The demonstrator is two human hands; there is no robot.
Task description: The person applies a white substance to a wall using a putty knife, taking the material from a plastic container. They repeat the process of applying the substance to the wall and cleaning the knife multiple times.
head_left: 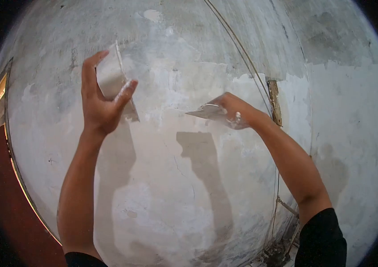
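Observation:
My left hand (97, 104) is raised at the left and grips a wide, flat plastering blade (110, 73). Its thin edge is angled towards the wall, and white putty is smeared on the blade and on my thumb. On the right, my right hand (240, 111) is closed round a putty knife (206, 112) whose blade points left. White smears mark my right fingers, and the knife's handle is hidden in them. Both tools are in front of a patchily plastered wall (153, 155); contact with it cannot be made out.
Two thin cables (238, 41) run down the wall past a narrow wooden strip (274, 102) at the inner corner. A dark red door (13, 200) with a frame stands at the left. Pipes and debris (280, 253) lie low on the right.

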